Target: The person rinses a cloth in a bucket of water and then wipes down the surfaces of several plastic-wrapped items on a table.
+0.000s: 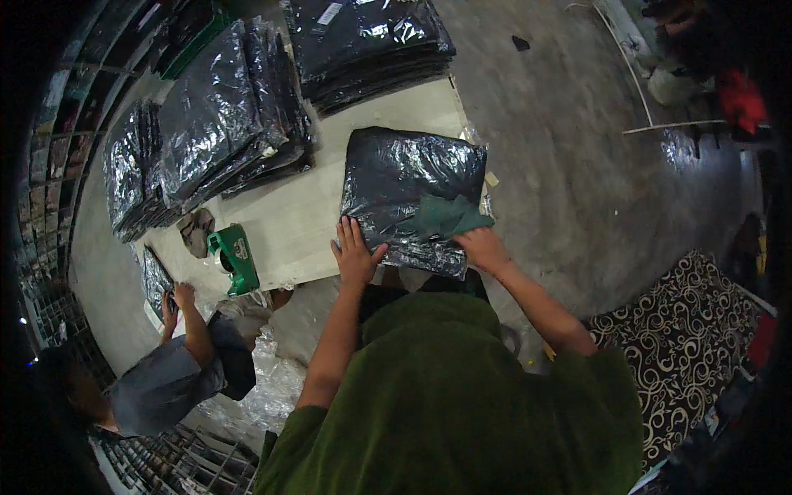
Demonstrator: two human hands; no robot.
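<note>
Before me on the pale table lies a dark folded garment in a clear plastic bag [411,167]. My left hand [357,252] rests on the bag's near left edge, fingers spread and holding nothing. A crumpled dark green cloth [448,215] lies over the bag's right side. My right hand [484,249] has its fingers closed on the near end of this cloth. The bag's near edge [433,257] looks folded or crumpled and extends past the table edge towards me.
Stacks of bagged dark garments [213,117] and another stack [371,49] stand on the table [297,229]. Left of me is a green tape dispenser [238,260] beside a brown cloth [197,232]. A co-worker [167,383] handles a bagged item [158,275]. Patterned fabric [674,346] lies right.
</note>
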